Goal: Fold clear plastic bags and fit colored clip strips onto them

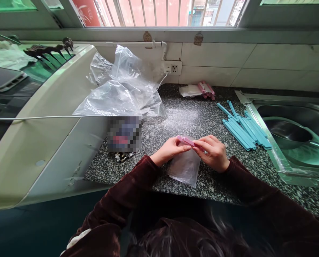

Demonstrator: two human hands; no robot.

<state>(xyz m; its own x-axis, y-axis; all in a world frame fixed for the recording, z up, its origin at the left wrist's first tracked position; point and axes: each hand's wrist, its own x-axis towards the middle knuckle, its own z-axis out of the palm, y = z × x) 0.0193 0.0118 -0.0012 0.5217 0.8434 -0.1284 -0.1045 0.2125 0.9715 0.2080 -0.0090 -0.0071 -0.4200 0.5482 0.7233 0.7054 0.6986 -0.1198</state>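
Note:
A pink bag sealing clip [186, 140] is held between my two hands above the counter. My left hand [170, 150] pinches its left end, thumb on the near side. The right end is gripped by the fingers and thumb of my right hand [211, 151]. A clear plastic bag [184, 167] hangs below the clip, its lower part near or on the speckled countertop [151, 178]. Whether the clip is fully closed over the bag cannot be made out. To the right of my right hand lie several light blue sealing clips [242, 130] in a loose pile.
Pink clips [206, 90] with clear bags lie by the wall. Crumpled clear plastic [122, 89] fills the back left, beside a pixelated item [124, 134]. A metal sink [279, 167] with a pan [290, 130] is at right. A white cable [41, 117] crosses the left side.

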